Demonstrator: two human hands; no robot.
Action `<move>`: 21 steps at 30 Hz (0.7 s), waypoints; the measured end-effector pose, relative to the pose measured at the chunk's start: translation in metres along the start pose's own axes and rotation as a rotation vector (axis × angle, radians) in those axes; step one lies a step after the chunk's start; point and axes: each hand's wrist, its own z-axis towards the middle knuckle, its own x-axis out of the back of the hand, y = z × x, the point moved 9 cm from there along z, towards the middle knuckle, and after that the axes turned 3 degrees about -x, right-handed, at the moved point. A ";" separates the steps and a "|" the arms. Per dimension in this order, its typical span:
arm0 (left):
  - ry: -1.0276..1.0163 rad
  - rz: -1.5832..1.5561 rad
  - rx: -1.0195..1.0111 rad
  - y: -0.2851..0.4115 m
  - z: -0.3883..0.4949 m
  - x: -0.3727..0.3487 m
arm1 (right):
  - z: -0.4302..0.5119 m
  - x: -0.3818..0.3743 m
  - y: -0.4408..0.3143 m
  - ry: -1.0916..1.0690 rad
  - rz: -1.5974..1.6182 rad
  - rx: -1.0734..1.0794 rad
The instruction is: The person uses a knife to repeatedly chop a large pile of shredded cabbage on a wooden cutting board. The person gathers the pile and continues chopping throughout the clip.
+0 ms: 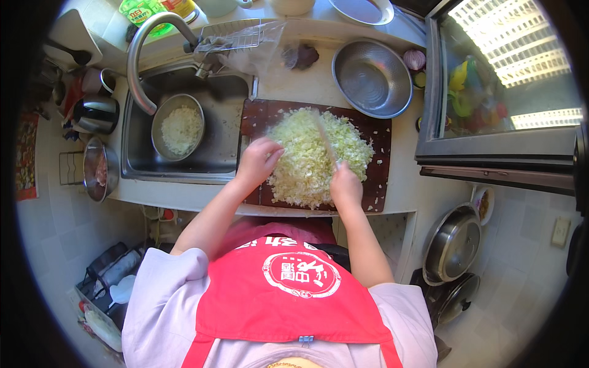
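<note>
A large heap of finely chopped pale green cabbage (299, 170) covers most of a dark brown cutting board (381, 184). My right hand (346, 186) grips the handle of a kitchen knife (325, 135), whose motion-blurred blade points away from me over the heap. At the heap's left edge is my left hand (258, 161), fingers curled inward; whether anything is between them is hidden. Loose cabbage bits are scattered on the board's right side.
A sink (225, 138) on the left holds a metal bowl (155, 131) of chopped pale vegetable, below a curved faucet (133, 60). Behind the board sits a wide metal basin (368, 78). A window frame (497, 142) juts in at right; a bowl of meat (110, 170) stands far left.
</note>
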 end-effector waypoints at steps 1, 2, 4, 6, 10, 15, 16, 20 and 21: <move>-0.007 0.001 0.002 0.000 0.000 -0.001 | 0.001 -0.002 0.004 -0.005 -0.004 -0.003; -0.014 0.002 0.003 0.002 0.000 -0.001 | 0.000 -0.003 0.009 -0.009 -0.008 -0.007; -0.008 0.016 0.012 -0.003 -0.003 0.002 | -0.005 0.011 0.007 -0.004 0.020 0.015; 0.003 0.028 0.006 -0.006 -0.003 0.007 | -0.016 0.032 0.005 0.110 0.108 0.045; -0.013 0.052 -0.019 -0.006 -0.001 0.006 | 0.002 -0.011 0.034 0.065 0.034 -0.018; -0.008 0.061 -0.056 0.000 0.001 0.009 | -0.016 0.026 0.021 0.091 0.115 -0.002; -0.013 0.055 -0.055 0.000 0.001 0.007 | -0.015 0.019 0.023 0.104 0.143 -0.004; -0.035 0.042 -0.048 0.002 0.004 0.003 | 0.001 -0.007 0.034 0.011 0.004 -0.019; -0.039 0.045 -0.034 0.001 0.002 0.003 | -0.001 0.001 0.029 0.005 0.004 0.003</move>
